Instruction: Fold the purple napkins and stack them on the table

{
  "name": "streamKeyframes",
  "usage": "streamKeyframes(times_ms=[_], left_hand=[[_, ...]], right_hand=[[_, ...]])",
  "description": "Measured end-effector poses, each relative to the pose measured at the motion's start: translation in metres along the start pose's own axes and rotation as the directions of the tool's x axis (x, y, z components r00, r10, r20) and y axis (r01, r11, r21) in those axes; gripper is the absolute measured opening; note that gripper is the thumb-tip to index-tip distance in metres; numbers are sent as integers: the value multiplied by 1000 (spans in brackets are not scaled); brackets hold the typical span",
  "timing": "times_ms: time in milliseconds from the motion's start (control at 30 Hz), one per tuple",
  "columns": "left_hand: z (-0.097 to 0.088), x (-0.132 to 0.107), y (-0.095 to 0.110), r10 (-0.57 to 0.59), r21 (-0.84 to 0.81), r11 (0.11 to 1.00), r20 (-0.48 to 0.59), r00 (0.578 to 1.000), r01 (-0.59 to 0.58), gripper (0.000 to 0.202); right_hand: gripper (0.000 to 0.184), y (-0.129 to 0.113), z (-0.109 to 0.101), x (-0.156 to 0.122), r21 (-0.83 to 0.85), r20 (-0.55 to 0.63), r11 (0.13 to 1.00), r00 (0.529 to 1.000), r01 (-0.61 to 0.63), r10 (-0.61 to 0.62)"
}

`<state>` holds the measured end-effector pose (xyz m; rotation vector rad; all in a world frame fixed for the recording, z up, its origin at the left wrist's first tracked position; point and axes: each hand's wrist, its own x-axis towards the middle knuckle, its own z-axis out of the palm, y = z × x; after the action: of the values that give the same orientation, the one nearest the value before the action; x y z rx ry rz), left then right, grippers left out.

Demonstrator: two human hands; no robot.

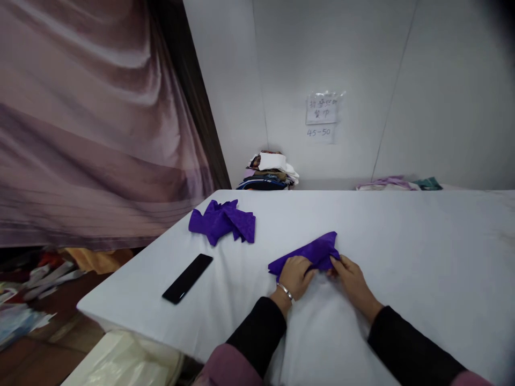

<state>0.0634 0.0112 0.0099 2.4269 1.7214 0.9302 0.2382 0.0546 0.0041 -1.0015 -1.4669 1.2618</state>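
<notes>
White sheeting covers the table [422,241], which runs up to a pale panelled wall [362,69]. Nearest the person lies a purple cloth [319,251], on the table well to the right of the black phone [188,278]. Both hands are closed on it: the left hand [296,274] curls over its near edge, fingers on top and thumb low, while the right hand [354,281] pinches the right end between thumb and fingertips. What the fingers do underneath is hidden.

Folding looks partly done, I judge: the cloth is gathered into a long, narrow shape with a point at the left, but its right end stands loose and the near edge is not settled. Shaping and tidying that end seem to be left.

Just beyond the phone and slightly right, a second purple cloth [219,221] lies untouched, bunched with pleated points; whether it is finished, I cannot tell. Farther beyond the phone, past the table's far edge, sits a pile of mixed fabrics [267,174]. Off to the phone's left hangs a pinkish curtain [100,123].
</notes>
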Motion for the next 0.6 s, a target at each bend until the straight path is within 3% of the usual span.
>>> streamKeyframes(times_ms=[133,233,367,467,600], left_hand=[[3,3,-7,-7,3,1000,-21,1000,7,21],[-3,4,-12,-88,16,996,-114,990,90,24],[-20,2,-21,-214,-1,975,-298,930,224,27],[-30,-2,-29,-271,-30,959,-394,878,283,28],[-34,-4,-41,-323,-66,942,-442,837,329,26]], right_hand=[[37,-1,-17,9,18,-105,1000,994,-19,21],[33,0,-24,11,-16,-125,1000,992,-1,-1],[29,-3,-20,5,-156,-50,976,985,155,-164],[25,-12,-13,-2,-256,53,916,951,309,-306],[21,-21,-12,-3,-171,31,911,926,375,-376]])
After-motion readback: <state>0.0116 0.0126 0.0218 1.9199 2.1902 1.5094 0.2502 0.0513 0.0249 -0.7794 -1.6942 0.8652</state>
